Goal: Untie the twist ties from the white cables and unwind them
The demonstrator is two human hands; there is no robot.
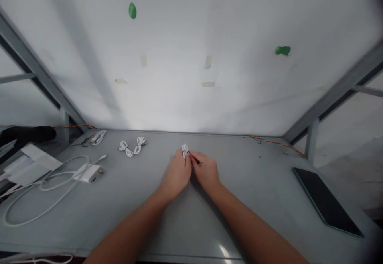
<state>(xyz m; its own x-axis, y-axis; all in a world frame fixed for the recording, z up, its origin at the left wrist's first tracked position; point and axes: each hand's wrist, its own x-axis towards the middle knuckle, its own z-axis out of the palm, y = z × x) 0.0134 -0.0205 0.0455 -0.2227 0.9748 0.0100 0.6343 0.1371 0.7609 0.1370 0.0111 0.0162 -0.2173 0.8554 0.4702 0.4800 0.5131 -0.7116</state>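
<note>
Both my hands meet at the middle of the grey table [239,164]. My left hand [178,173] has its fingers closed round a small coiled white cable [184,150], whose top sticks out above the fingertips. My right hand [206,171] pinches the same bundle from the right, with a thin dark tie [197,161] showing by its fingers. Both hands rest low on the tabletop.
Two bundled white cables [132,146] lie at the back left, another [98,137] further left. A white charger with a long loose cable [86,173] lies at the left. A dark tablet [326,201] sits at the right. An orange wire [275,141] runs along the wall.
</note>
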